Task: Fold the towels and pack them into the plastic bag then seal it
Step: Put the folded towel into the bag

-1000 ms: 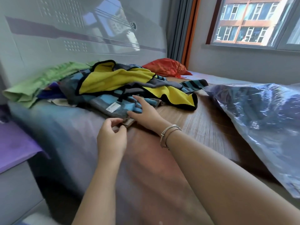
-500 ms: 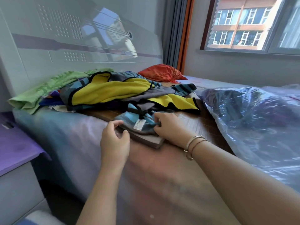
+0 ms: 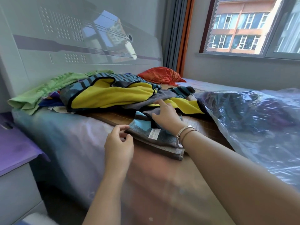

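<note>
Left hand [image 3: 119, 142] pinches the striped towel's [image 3: 155, 137] near corner to anchor it on the bed [image 3: 81, 140]; right hand [image 3: 167, 114], fingers spread, presses its far fold flat; plastic bag [image 3: 253, 117] lies alongside.

We note a bed [image 3: 68, 137] under a pale lilac-blue sheet, with a brown woven mat [image 3: 113, 116] over its middle; a glossy grey-white headboard [image 3: 73, 46] with dot patterns and a dark stripe, mirroring the window; a crumpled red-orange pillow [image 3: 160, 75] at the far end; a purple-topped nightstand [image 3: 14, 150] at the left; grey and orange curtains [image 3: 178, 34] in the corner; a window [image 3: 253, 25] facing an orange apartment block [image 3: 240, 20]
</note>
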A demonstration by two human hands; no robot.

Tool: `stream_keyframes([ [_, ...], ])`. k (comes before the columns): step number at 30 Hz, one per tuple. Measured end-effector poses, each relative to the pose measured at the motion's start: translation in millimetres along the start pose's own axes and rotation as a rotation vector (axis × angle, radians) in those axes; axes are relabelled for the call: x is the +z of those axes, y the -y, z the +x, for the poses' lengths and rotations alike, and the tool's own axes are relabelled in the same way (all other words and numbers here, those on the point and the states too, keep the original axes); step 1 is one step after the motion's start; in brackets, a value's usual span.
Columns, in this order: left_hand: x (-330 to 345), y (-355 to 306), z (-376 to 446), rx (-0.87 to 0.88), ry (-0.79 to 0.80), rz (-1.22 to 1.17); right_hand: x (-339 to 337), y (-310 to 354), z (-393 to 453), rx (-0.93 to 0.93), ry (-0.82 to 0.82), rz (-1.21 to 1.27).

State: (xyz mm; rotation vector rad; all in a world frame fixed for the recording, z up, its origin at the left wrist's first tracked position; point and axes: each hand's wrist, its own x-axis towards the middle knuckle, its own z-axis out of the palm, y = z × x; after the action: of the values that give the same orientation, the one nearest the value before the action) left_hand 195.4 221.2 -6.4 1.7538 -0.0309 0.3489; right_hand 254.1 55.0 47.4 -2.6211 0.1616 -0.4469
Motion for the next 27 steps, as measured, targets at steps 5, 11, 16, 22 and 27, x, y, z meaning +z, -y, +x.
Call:
stream_keyframes([
  [5,9.6,3.7,9.9,0.023,0.041,0.038,2.7,5.7,3.7,0.042,-0.042,-0.019],
  [11,24.1,-1.3,0.8,0.036,0.101,0.143,-36.6,-0.2,-40.5,0.083,-0.27,0.179],
  [16,28.5,-8.0,-19.1,0.014,0.157,0.213,-72.2,-3.2,-98.7,0.11,-0.273,0.334],
  [22,34.3,-13.8,-43.7,0.026,0.221,0.307,-87.4,-17.2,-138.0,0.145,-0.175,0.341],
  [27,22.2,-16.5,-54.1,-0.018,0.066,0.527,-83.1,-19.6,-120.4,0.124,-0.201,0.06],
])
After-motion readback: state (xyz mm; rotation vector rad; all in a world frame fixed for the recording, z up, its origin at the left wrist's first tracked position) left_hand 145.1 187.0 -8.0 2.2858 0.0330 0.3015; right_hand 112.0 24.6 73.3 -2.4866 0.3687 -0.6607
